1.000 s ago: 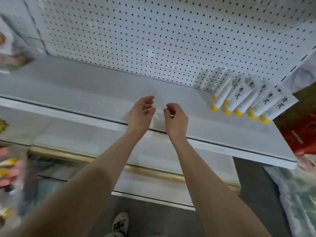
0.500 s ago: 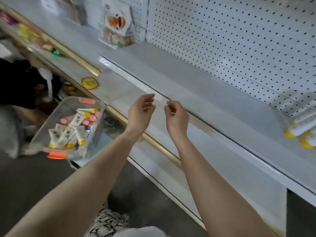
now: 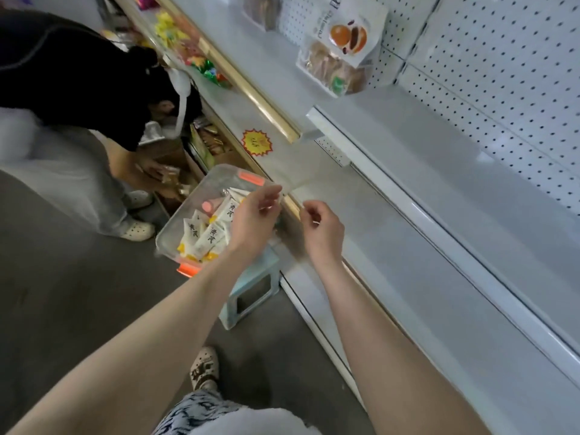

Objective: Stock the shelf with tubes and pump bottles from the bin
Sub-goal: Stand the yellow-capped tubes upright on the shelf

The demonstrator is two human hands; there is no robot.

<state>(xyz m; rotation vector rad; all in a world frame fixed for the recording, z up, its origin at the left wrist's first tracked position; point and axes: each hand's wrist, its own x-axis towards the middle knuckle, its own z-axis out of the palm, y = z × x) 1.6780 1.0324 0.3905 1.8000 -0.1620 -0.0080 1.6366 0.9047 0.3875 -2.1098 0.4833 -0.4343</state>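
Plainly the left hand (image 3: 254,221) hovers over tubes (image 3: 207,237) slanting in the clear bin (image 3: 175,219), the right hand (image 3: 320,233) farther off; both are loosely curled and empty.

Clear plastic bin (image 3: 175,229), glossy white tubes (image 3: 208,237), smooth painted-metal shelf (image 3: 439,171).

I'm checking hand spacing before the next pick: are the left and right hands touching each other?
Apart. The head view shows a plain gap between the left hand and the right hand.
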